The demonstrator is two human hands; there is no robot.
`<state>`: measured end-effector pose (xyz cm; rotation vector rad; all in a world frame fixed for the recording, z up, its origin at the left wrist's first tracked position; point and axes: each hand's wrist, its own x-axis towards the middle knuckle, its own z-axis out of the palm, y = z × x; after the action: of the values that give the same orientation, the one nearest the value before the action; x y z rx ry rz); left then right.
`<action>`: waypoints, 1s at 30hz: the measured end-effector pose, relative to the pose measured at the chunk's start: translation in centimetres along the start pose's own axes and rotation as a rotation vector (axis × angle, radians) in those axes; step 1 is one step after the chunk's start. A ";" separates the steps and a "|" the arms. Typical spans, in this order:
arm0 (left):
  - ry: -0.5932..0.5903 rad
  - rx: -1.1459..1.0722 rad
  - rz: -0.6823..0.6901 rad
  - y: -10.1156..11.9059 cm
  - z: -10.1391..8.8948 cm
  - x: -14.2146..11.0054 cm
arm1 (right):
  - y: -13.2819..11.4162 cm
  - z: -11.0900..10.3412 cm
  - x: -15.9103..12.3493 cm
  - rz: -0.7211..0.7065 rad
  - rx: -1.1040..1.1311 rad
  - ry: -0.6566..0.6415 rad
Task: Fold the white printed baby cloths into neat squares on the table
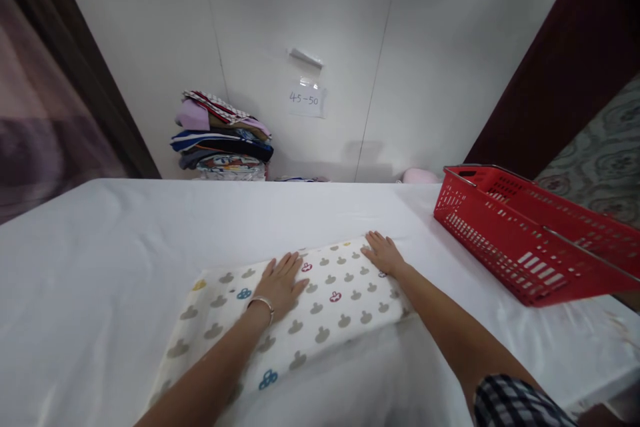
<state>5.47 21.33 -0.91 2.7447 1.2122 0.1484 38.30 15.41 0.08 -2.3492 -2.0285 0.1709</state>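
Note:
A folded cream cloth [325,307] with small grey, blue and red prints lies on the white table [110,260] in front of me. My left hand [283,283] rests flat on the cloth's middle, fingers spread, a bracelet on its wrist. My right hand [383,253] lies flat on the cloth's far right corner, fingers apart. Neither hand grips anything.
A red plastic basket [520,233] sits tilted at the table's right side. A stack of folded clothes [223,137] stands against the white wall behind the table. A paper label [306,99] reading 45-50 is stuck on the wall. A pink item [420,176] peeks over the far edge.

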 end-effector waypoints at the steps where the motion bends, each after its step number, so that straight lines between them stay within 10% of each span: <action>1: -0.002 0.000 -0.001 0.0 -0.1 0.0 | -0.1 -0.1 0.2 -0.004 0.000 -0.003; 21: -0.066 -0.036 -0.028 0.6 -1.8 0.2 | -3.3 -2.8 -5.9 -0.064 0.133 -0.098; 30: -0.025 0.013 0.218 0.9 -1.1 -8.8 | -0.2 -1.0 -14.9 -0.049 0.051 0.037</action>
<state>0.09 14.28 0.03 2.8743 0.9086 0.1290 36.08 0.75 2.06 -2.2534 -2.0373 0.1738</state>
